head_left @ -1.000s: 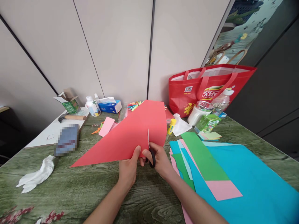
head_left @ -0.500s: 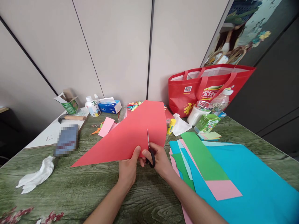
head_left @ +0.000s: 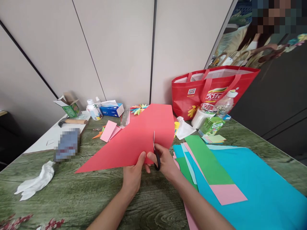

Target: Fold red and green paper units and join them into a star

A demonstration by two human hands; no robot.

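Red paper sheet (head_left: 134, 140), a large folded triangle, is held up off the green wood-grain table (head_left: 79, 195), near the middle of it and close in front of the person. Its long point reaches down to the left and its top edge is raised toward the wall.

To the right a big turquoise paper sheet (head_left: 259, 182) lies flat on the table, with a long green paper sheet (head_left: 206, 159) and a pink paper sheet (head_left: 227, 194) overlapping it. A red fabric tote bag (head_left: 192, 95) stands at the back against the wall. A crumpled white tissue (head_left: 35, 183) lies well apart at the left.

The left hand (head_left: 133, 175) pinches the lower edge of the red paper sheet, thumb on the near face. The right hand (head_left: 165, 163) is just beside it, nearly touching, with its fingers closed through the handles of the black-handled scissors (head_left: 157, 158). The blade stands upright in a short cut rising from the sheet's lower edge; I cannot tell how far the blades are parted.

Farther back sit a blue tissue box (head_left: 111, 109), a green drink carton (head_left: 212, 125) and a yellow glue stick (head_left: 177, 126), the last half hidden behind the sheet.
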